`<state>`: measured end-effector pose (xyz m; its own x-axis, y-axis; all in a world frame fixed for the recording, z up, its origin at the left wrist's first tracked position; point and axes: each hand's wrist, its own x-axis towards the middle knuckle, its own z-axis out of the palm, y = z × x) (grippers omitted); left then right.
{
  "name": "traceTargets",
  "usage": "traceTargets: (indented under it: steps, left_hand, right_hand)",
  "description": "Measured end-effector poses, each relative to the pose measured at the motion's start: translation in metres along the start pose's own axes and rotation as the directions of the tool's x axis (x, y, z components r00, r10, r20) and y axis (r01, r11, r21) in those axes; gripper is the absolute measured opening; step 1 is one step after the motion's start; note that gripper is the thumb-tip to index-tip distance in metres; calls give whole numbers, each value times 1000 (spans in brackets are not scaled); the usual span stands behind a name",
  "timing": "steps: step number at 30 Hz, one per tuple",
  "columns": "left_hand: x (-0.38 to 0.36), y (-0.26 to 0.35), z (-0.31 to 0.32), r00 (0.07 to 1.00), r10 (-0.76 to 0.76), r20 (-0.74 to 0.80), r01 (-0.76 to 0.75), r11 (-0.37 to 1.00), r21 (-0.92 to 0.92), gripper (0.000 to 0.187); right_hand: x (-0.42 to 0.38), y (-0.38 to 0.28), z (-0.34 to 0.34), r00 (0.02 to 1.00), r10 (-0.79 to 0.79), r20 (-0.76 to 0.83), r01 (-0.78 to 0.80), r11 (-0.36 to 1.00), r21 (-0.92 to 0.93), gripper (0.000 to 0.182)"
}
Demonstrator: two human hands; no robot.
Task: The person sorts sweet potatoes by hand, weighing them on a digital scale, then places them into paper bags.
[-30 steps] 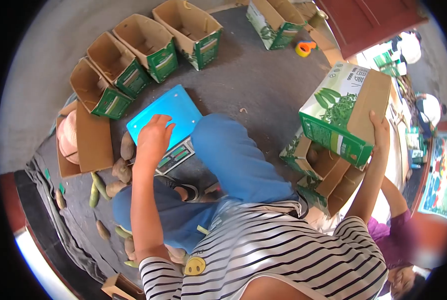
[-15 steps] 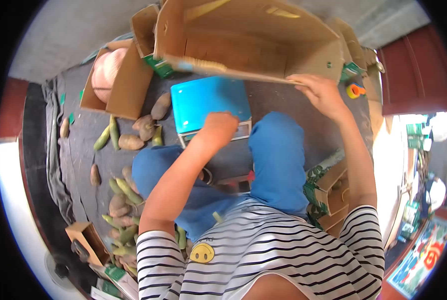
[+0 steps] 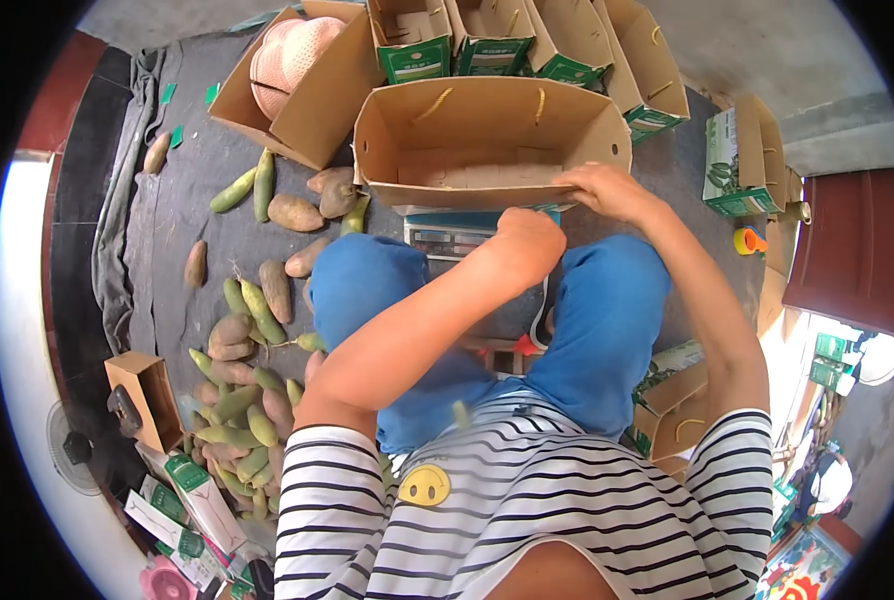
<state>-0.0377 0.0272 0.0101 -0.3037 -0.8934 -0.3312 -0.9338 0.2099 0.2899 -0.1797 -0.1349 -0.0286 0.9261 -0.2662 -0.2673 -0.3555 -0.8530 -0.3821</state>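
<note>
An open cardboard box (image 3: pixel 492 195) with yellow rope handles stands on the digital scale (image 3: pixel 447 240), covering most of its blue top. My right hand (image 3: pixel 612 190) grips the near rim of this box at its right end, thumb outside. My left hand (image 3: pixel 532 240) is closed in a fist just below the box's near wall, over the right part of the scale's front panel. Its fingertips are turned away, and I cannot tell what they hold.
Several open cartons (image 3: pixel 492 55) line the back. A larger carton (image 3: pixel 307 125) with a pink woven hat (image 3: pixel 292 65) stands left of them. Long green and brown tubers (image 3: pixel 232 405) pile up at left. An orange tape dispenser (image 3: pixel 752 240) lies right, near another carton (image 3: pixel 757 165).
The large box has come down from a raised, tilted position onto the scale, hiding its blue top. My left hand has moved right; my right hand still holds the rim.
</note>
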Motion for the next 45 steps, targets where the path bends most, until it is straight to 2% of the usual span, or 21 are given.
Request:
traceTargets:
  steps: [1, 5, 8, 9, 11, 12, 14, 18, 20, 21, 22, 24, 26, 28, 32, 35, 38, 39, 42, 43, 45]
  left_hand:
    - [-1, 1, -6, 1000, 8, 20, -8, 1000, 7, 19]
    - [1, 1, -9, 998, 29, 59, -29, 1000, -1, 16]
    - [-17, -1, -44, 1000, -3, 1, 3, 997, -82, 15]
    - [-28, -2, -55, 990, -25, -141, 12, 996, -93, 16]
    - [-52, -4, -68, 912, -36, -409, -11, 994, -111, 19]
    - [-65, -6, -70, 846, -29, -532, -42, 992, -121, 20]
    - [-94, 1, -70, 748, -55, -661, -106, 974, -202, 21]
    - [-147, -8, -31, 453, -115, -884, -217, 947, -235, 22]
    - [-171, -41, 6, 402, -306, -863, -101, 922, -374, 25]
    - [-182, -54, 27, 368, -504, -782, 34, 847, -530, 22]
    - [-193, -69, 51, 304, -678, -670, 160, 729, -666, 19]
    - [-215, -104, 119, 239, -883, -404, 397, 469, -789, 18]
    - [-238, -132, 198, 278, -904, -326, 563, 428, -707, 21]
    - [-245, -137, 259, 318, -937, -146, 630, 324, -706, 26]
    - [-236, -122, 294, 322, -938, 128, 754, 172, -635, 31]
    - [-233, -116, 303, 272, -942, 198, 783, 96, -615, 32]
    - [-238, -132, 352, 219, -956, 195, 710, 19, -703, 37]
    - [-239, -139, 366, 196, -944, 267, 655, -77, -752, 42]
    - [-225, -148, 390, -114, -989, 91, 597, -142, -790, 43]
    - [-222, -147, 360, -161, -976, 146, 582, -213, -785, 52]
    - [-218, -162, 369, -243, -970, 1, 621, -156, -768, 61]
  right_hand:
    - [2, -3, -9, 998, 14, 62, -11, 999, -47, 36]
    - [-3, -42, -49, 996, 83, -14, -84, 984, -156, 44]
    - [-2, -74, -67, 991, 74, -111, -92, 982, -165, 45]
    - [-1, -78, -67, 988, 77, -132, -100, 979, -179, 44]
    - [4, -75, -60, 982, 57, -180, -98, 968, -233, 40]
    - [9, -75, -54, 988, 84, -126, -112, 967, -231, 40]
    - [18, -76, -47, 990, 138, -15, -138, 963, -231, 40]
    - [21, -86, -40, 991, 121, -49, -127, 982, -142, 39]
    - [22, -78, -31, 993, 108, -43, -112, 990, -86, 37]
    - [22, -71, -24, 996, 80, -50, -83, 995, -54, 37]
    - [22, -62, -17, 997, 51, -58, -52, 998, -24, 36]
    - [28, -53, -9, 999, 24, -27, -24, 1000, 1, 34]
    - [33, -50, -6, 998, 38, 52, -38, 999, -8, 31]
    - [36, -50, -3, 1000, 15, 20, -15, 1000, -6, 29]
    - [38, -53, 1, 999, -32, -28, 34, 999, 42, 27]
    - [42, -59, -7, 997, 3, 77, -3, 1000, 6, 27]
    - [43, -64, -8, 998, 3, 59, -4, 1000, 22, 27]
    - [43, -67, -10, 997, 24, 76, -25, 1000, 17, 27]
    - [45, -62, -7, 997, 20, 72, -19, 1000, -10, 27]
    - [45, -65, -8, 996, 37, 86, -36, 999, -10, 27]
    - [45, -71, -12, 992, 69, 110, -68, 998, -12, 27]
